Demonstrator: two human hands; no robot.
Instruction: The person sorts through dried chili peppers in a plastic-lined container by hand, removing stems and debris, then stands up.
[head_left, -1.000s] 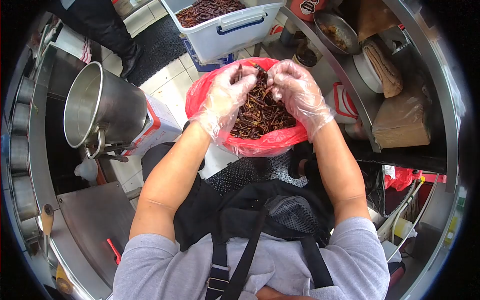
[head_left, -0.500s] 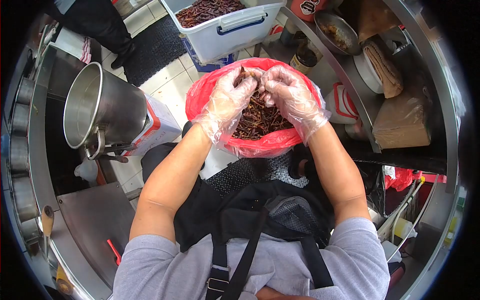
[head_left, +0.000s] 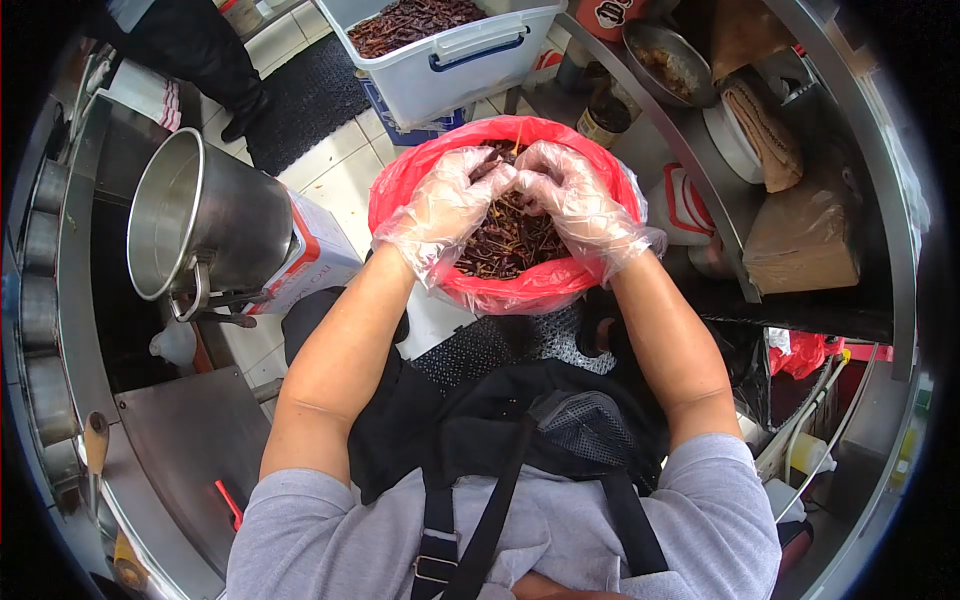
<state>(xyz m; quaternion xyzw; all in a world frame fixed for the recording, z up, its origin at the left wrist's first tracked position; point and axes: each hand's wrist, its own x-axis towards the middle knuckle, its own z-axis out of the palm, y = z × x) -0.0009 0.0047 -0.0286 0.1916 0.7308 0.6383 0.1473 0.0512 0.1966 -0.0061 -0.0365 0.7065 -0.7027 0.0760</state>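
A red plastic bag lines a round container in front of me, with dark red dried chilies and pale stems heaped inside. Above this heap my two hands meet, both in clear plastic gloves. My left hand is closed, thumb against fingers, pinching what looks like a dried chili. My right hand is also closed, its fingertips touching the left ones; what lies between them is mostly hidden by the gloves. A thin yellowish stem shows just beyond the fingertips.
Beyond the bag, a clear plastic bin of dried chilies stands on a blue crate. At left, a large metal pot rests on a white box. Shelves at right hold a metal bowl and a cardboard box. Another person's leg is at upper left.
Both hands have shifted slightly down and left, their fingertips still together. The chili pieces at the left fingertips have changed position, and a stem now shows beyond the hands.
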